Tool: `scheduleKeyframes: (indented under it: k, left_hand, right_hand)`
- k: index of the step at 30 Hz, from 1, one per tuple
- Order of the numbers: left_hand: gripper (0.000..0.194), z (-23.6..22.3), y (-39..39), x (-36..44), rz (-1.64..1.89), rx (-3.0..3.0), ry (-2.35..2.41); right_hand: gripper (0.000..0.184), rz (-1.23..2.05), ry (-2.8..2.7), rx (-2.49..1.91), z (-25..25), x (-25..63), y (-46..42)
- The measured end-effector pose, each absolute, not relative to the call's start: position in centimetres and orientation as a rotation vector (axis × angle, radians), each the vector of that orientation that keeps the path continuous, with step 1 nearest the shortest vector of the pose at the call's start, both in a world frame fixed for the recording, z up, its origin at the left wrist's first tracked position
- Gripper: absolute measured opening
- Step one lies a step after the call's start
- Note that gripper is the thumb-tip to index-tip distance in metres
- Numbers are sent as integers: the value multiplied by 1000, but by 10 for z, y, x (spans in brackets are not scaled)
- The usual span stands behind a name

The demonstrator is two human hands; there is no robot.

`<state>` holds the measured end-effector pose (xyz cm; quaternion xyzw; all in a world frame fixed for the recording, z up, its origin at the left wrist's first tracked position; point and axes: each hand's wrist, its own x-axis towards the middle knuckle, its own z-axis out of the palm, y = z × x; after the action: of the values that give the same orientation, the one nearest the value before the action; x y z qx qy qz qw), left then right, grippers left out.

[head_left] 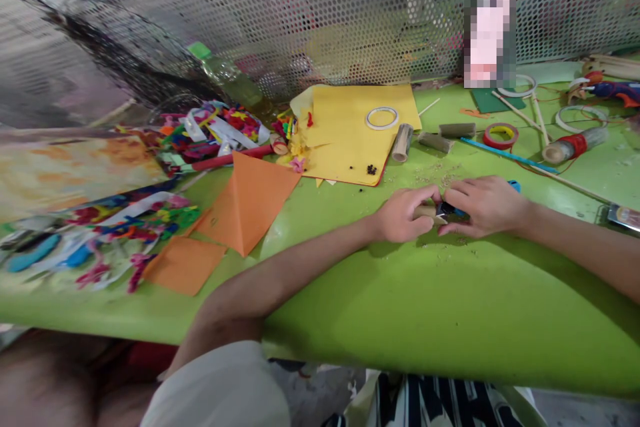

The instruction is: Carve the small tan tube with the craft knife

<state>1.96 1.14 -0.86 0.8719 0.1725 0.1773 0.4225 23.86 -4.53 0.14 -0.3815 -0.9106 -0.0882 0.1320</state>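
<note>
My left hand (pixel 404 215) is closed around a short brown piece (pixel 425 212), seemingly wood or cardboard, above the green table (pixel 370 320). In my right hand (pixel 487 206) is a blue and black box cutter (pixel 514 185), its blue end poking out behind the fingers. The cutter's front meets the brown piece between both hands, and my fingers hide part of each. Small pale shavings (pixel 440 177) lie around them. Beyond my hands rest several short brown cylinders, among them an upright one (pixel 403 142).
Yellow paper (pixel 350 140) bears a white tape ring (pixel 381 118) and black beads (pixel 371 170). Orange paper (pixel 265 194) and colourful craft scraps (pixel 165 214) spread leftward. Red tape (pixel 501 136), a blue strip (pixel 510 155) and a glue gun (pixel 617 90) lie right. Perforated metal (pixel 320 20) stands behind.
</note>
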Motion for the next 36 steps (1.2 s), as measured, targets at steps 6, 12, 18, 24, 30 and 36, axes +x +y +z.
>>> scheduleKeyframes:
  k: [6, 12, 18, 24, 30, 36]
  left_hand:
    - [20, -7, 10, 18, 428, 2168, 486]
    - [20, -9, 11, 18, 413, 2142, 472]
    - [17, -11, 12, 20, 428, 2185, 447]
    - [17, -10, 12, 18, 431, 2150, 450]
    - [19, -11, 12, 17, 406, 2123, 479]
    - [21, -6, 9, 18, 399, 2128, 503]
  right_hand:
    - [65, -218, -2678, -1100, -3, 244, -43]
    - [66, -222, -2654, -1152, 2, 240, -46]
    - [65, -192, -2668, -1167, 6, 234, -48]
    - [62, -184, -2673, -1125, 0, 237, -47]
    - [62, -222, -2670, -1092, -2, 239, -46]
    - [65, -191, -2699, -1109, -2, 241, -45]
